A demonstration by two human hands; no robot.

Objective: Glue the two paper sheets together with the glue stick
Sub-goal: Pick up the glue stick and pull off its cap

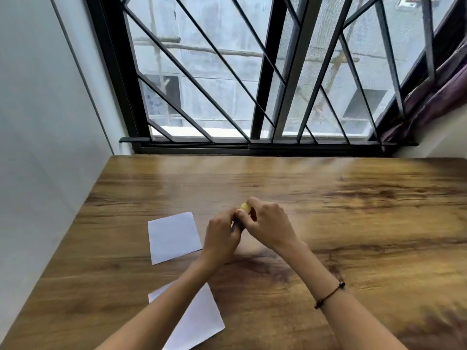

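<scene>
Both hands meet above the middle of the wooden table point(353, 223). My left hand point(219, 236) wraps the dark blue body of the glue stick point(244, 208). My right hand point(269, 223) pinches its yellow end, which pokes out between the fingers. Most of the stick is hidden by the fingers. One white paper sheet point(174, 237) lies flat just left of my left hand. A second white sheet point(199, 322) lies nearer to me, partly under my left forearm.
A white wall point(50, 122) borders the table on the left. A barred window point(252, 84) runs along the far edge, with a purple curtain point(434, 97) at the right. A dark bracelet point(331, 294) sits on my right wrist.
</scene>
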